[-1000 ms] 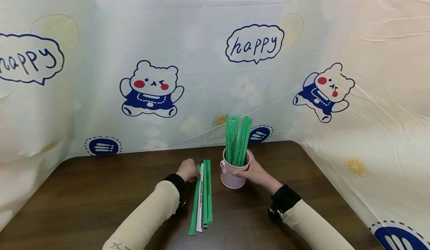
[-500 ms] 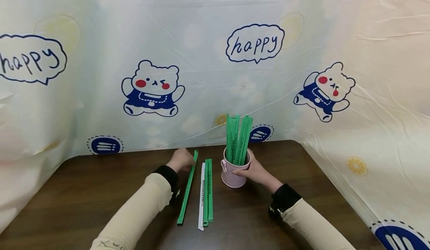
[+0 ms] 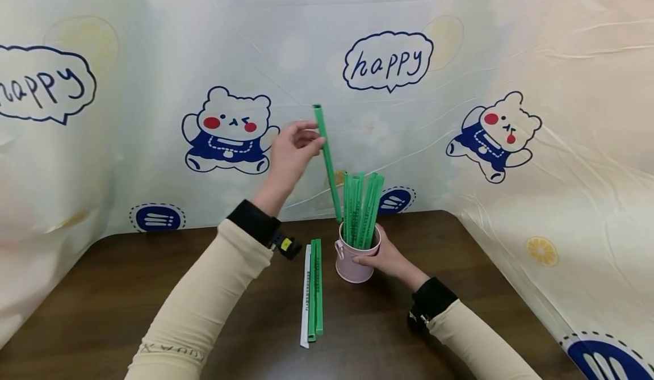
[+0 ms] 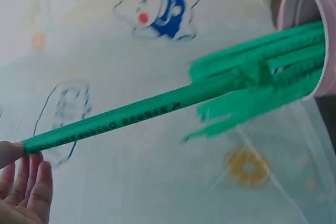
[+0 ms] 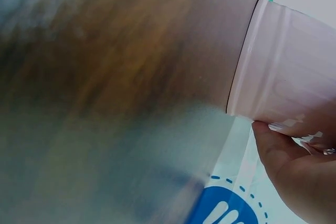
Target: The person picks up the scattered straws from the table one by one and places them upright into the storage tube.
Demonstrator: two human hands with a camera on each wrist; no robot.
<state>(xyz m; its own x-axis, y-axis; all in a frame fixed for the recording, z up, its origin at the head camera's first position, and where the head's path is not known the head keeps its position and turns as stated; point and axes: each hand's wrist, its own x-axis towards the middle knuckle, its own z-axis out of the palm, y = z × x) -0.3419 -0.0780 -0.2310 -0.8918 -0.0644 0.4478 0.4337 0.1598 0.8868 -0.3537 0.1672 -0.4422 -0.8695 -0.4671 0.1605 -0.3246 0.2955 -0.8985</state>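
Note:
My left hand point(image 3: 292, 151) is raised behind the table and pinches a green paper-wrapped straw point(image 3: 328, 167) near its top end. The straw slants down to the right, its lower tip close over the left rim of a small pink bucket point(image 3: 351, 267). In the left wrist view, thumb and fingertips grip the end of the straw point(image 4: 110, 123), and printed characters run along it. Several green wrapped straws point(image 3: 361, 212) stand in the bucket. My right hand point(image 3: 392, 262) holds the bucket from the right, with the thumb across its front; its other fingers are mostly hidden behind.
Left of the bucket, a white wrapped straw point(image 3: 305, 303) and two green wrapped straws point(image 3: 316, 289) lie side by side on the dark wooden table point(image 3: 128, 306). A pale curtain point(image 3: 317, 22) with bear prints hangs right behind the table's back edge.
My left hand first slid a green straw leftward away from the others, then lifted it and brought it up and right to the bucket. My right hand and the bucket stay in place.

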